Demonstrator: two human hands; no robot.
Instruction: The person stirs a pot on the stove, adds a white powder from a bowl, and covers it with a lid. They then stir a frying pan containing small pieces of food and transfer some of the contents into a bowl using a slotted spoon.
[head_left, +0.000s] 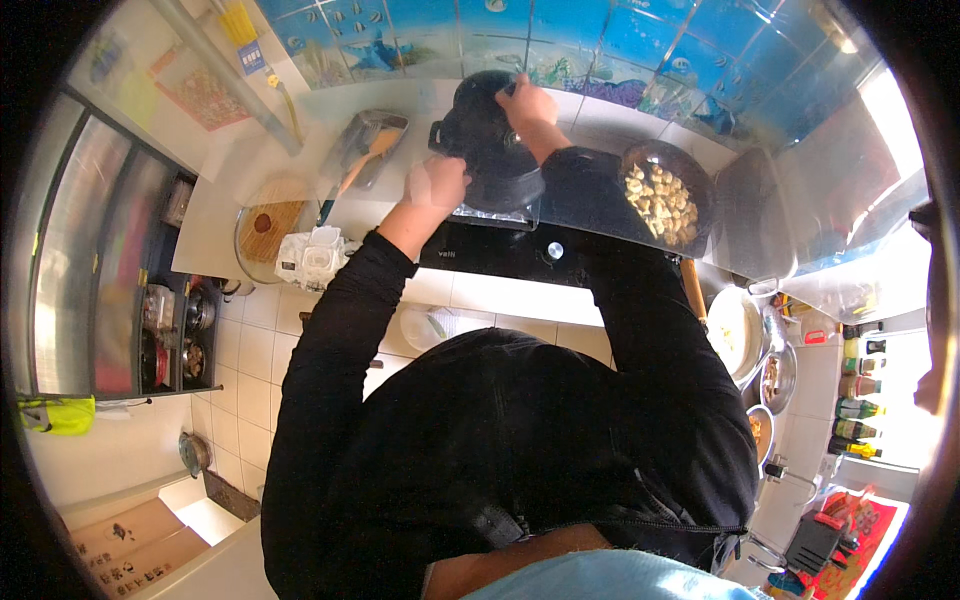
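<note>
A black pot (487, 180) stands on a stove's left burner, with a small loop handle at its left. Behind it rises another dark rounded piece of cookware (480, 94), perhaps a lid; where the two part is hard to see. My right hand (531, 109) grips the right edge of that rear piece between thumb and fingers. Curled at the pot's near left side is my left hand (436, 184); its fingertips meet the dark surface, and what they hold is hidden. A frying pan (705, 180) of pale browned chunks (660, 199) sits to the right.
A wooden spatula (367, 157) lies across a dark tray (386, 176) at left. Nearer are a round wooden board (277, 232) and a white package (311, 259). A clear panel (360, 90) crosses the view. Bowls of food (778, 379) and bottles (859, 386) line the right.
</note>
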